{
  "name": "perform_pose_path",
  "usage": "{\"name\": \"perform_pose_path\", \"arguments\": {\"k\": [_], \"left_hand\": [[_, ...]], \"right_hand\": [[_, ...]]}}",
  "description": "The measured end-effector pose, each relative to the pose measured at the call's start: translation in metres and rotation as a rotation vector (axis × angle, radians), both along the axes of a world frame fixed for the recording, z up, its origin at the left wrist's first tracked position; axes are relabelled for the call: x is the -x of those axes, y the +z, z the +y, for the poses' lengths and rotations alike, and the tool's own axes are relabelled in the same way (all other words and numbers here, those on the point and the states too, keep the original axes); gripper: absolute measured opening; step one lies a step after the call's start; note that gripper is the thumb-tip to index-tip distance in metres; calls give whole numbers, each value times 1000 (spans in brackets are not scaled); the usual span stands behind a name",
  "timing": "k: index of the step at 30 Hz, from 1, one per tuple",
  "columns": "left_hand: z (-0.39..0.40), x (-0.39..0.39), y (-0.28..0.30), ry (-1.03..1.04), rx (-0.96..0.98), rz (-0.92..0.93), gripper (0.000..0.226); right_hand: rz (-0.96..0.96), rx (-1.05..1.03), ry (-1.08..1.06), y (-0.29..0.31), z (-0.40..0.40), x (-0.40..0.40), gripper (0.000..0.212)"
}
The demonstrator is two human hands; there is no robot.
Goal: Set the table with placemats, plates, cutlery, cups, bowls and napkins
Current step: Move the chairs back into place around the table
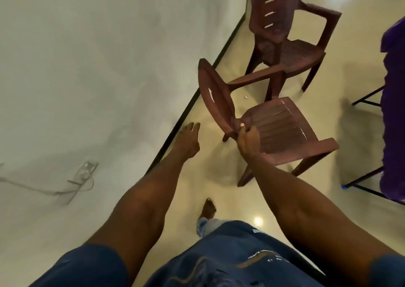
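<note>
Two brown chairs | tiled floor | right grip pinching chair | left grip spread

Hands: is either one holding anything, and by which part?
The right hand grips the nearer brown chair where its back meets the seat. The left hand holds nothing.

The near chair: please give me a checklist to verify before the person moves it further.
1. Right hand grips the near chair at the seat's back edge: ok.
2. Left hand helps hold: not ok, it hangs open, touching nothing.
3. Near chair apart from the far chair: cannot tell, they overlap in view.
4. Seat bare: ok.
5. Bare foot away from the chair legs: ok.
6. Purple-covered table apart from the chair: ok.
</note>
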State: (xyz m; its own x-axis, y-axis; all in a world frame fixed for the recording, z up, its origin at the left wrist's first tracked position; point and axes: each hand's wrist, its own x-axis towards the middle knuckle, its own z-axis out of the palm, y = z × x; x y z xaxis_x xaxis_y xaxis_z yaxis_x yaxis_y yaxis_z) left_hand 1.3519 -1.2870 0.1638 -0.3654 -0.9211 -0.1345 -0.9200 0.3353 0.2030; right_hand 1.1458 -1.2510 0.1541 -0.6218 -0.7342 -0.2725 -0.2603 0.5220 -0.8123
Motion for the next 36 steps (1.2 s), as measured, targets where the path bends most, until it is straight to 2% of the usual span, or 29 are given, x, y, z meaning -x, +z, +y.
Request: {"name": "perform_pose_path", "arguments": {"k": [4, 7, 11, 13, 15, 16, 17, 19, 20, 22, 24, 26, 30, 36], "left_hand": [[-79, -15, 4, -154, 148, -6, 81], [-141, -20, 11, -305, 198, -72, 93], [-210, -1, 23, -427, 223, -53, 98], [-238, 11, 23, -503, 235, -25, 90], [-263, 21, 15, -641, 268, 21, 70], [-275, 27, 9, -736, 285, 60, 60], [-283, 31, 4, -822, 296, 99, 50], [-299, 39, -7, -963, 329, 160, 36], [-307, 41, -12, -1012, 358, 154, 33], [-318, 48, -17, -1070, 385, 157, 27], [-328, 55, -21, -1098, 392, 253, 21], [-343, 65, -20, -1110, 399, 333, 14], [-393, 101, -12, -1154, 352, 219, 13], [-482, 178, -4, -1290, 313, 91, 20]], "right_hand": [[-184, -217, 50, -11, -79, 8, 66], [-418, -273, 123, 23, -108, -5, 52], [-468, -427, 278, 58, -129, -16, 62], [-491, -484, 286, 69, -131, -16, 65], [-542, -524, 292, 75, -129, -20, 56], [-559, -541, 274, 73, -130, -23, 57], [-548, -574, 262, 68, -131, -24, 69], [-424, -624, 292, 58, -136, -36, 99], [-341, -636, 301, 53, -140, -46, 103], [-214, -607, 276, 49, -150, -64, 82], [-46, -566, 183, 45, -157, -76, 52], [131, -557, 91, 50, -168, -84, 33], [369, -543, -39, 60, -207, -84, 19], [438, -521, -181, 64, -289, -44, 9]]}}
